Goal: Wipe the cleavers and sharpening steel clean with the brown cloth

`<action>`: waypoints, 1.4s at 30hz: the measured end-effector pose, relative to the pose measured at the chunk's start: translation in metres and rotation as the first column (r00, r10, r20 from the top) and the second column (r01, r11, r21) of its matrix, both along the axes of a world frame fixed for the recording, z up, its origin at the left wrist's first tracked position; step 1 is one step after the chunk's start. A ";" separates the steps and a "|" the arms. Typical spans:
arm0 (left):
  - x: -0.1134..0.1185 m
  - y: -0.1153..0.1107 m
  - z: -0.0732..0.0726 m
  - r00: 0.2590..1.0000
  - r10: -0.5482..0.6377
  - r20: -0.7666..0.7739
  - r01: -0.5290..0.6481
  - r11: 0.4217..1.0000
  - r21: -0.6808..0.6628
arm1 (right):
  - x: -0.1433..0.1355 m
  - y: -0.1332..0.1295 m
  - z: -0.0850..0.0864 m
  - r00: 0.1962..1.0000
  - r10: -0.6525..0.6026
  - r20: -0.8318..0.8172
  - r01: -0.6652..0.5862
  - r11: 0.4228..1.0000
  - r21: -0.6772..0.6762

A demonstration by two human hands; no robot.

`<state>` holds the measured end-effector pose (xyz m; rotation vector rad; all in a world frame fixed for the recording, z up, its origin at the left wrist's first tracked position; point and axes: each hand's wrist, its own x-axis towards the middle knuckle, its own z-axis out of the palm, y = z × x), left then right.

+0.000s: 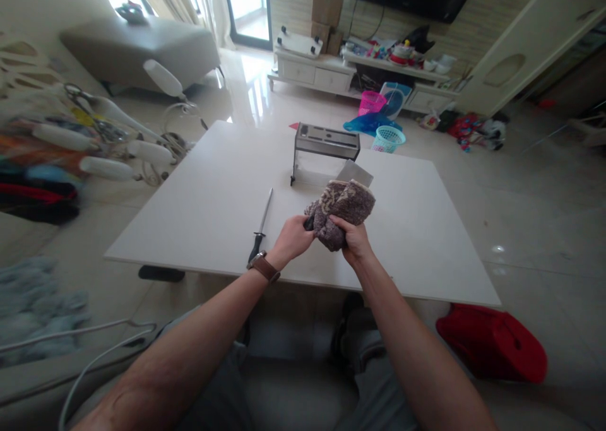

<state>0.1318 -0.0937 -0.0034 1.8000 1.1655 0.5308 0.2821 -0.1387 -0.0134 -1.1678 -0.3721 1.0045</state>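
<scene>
My left hand [294, 236], a brown watch strap on its wrist, is closed round the black handle of a cleaver. The cleaver's broad grey blade [356, 173] sticks out past a brown patterned towel [348, 207]; the rest of it is covered. With thumb on top, my right hand [355, 238] grips the towel, which is folded around the blade. To the left of my hands a honing steel [265, 219] with a black handle lies on the white table [189, 216]. Beyond the towel stands a knife block [327, 137] with a slotted dark top and clear sides.
Past the table's far edge are a light blue basket [388, 139] and a pink basket [372, 103] on the floor. A low white cabinet [312, 74] lines the wall. A red stool-like object [492, 342] sits at the near right, and a lamp [163, 81] at the left.
</scene>
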 end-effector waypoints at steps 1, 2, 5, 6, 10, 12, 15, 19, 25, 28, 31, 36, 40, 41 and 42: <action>-0.001 0.000 0.000 1.000 0.000 -0.001 0.000 1.000 -0.004 | 0.000 0.000 0.000 1.000 -0.001 0.010 0.001 1.000 -0.006; -0.001 0.000 0.000 1.000 0.001 0.000 -0.001 1.000 -0.009 | 0.000 0.000 0.000 1.000 -0.005 0.021 0.005 1.000 -0.013; -0.002 -0.001 0.000 1.000 -0.001 0.021 0.003 0.999 -0.052 | 0.000 -0.001 0.002 0.998 -0.029 0.052 0.030 0.999 -0.025; -0.002 -0.002 0.000 0.999 -0.003 0.037 0.006 0.997 -0.081 | 0.001 -0.001 0.002 0.997 -0.040 0.061 0.042 0.999 -0.027; -0.001 -0.005 0.003 0.994 -0.009 0.112 0.031 0.979 -0.201 | 0.006 0.001 0.006 0.993 -0.079 0.091 0.081 0.996 -0.025; -0.002 -0.006 0.005 0.992 -0.015 0.128 0.043 0.974 -0.222 | 0.012 0.003 0.009 0.991 -0.094 0.091 0.096 0.995 -0.007; -0.004 -0.006 0.007 0.991 -0.018 0.132 0.050 0.969 -0.240 | 0.027 0.007 0.012 0.985 -0.157 0.073 0.155 0.987 0.040; -0.009 -0.003 0.004 0.992 -0.030 0.122 0.058 0.970 -0.238 | 0.057 0.011 0.010 0.942 -0.335 0.026 0.330 0.938 0.107; -0.009 -0.003 0.002 0.996 -0.056 0.073 0.073 0.966 -0.248 | 0.077 0.009 0.004 0.961 -0.268 -0.073 0.274 0.957 0.096; -0.005 -0.008 0.002 0.995 -0.090 0.048 0.099 0.959 -0.266 | 0.066 0.009 0.003 0.974 -0.205 -0.100 0.212 0.975 0.061; -0.003 -0.012 0.002 0.994 -0.105 0.009 0.104 0.969 -0.224 | 0.054 0.009 0.002 0.983 -0.174 -0.063 0.175 0.985 0.006; -0.005 -0.012 0.001 0.994 -0.107 -0.023 0.100 0.974 -0.203 | 0.048 0.008 -0.002 0.992 -0.117 -0.052 0.115 0.992 -0.050; -0.007 -0.010 0.000 0.993 -0.116 -0.038 0.106 0.975 -0.196 | 0.049 0.006 -0.004 0.995 -0.092 -0.033 0.089 0.993 -0.071; -0.007 -0.010 0.000 0.993 -0.115 -0.038 0.106 0.975 -0.197 | 0.049 0.005 -0.005 0.995 -0.093 -0.032 0.090 0.993 -0.072; -0.007 -0.010 0.000 0.993 -0.115 -0.036 0.106 0.975 -0.197 | 0.049 0.005 -0.005 0.994 -0.100 -0.032 0.098 0.993 -0.070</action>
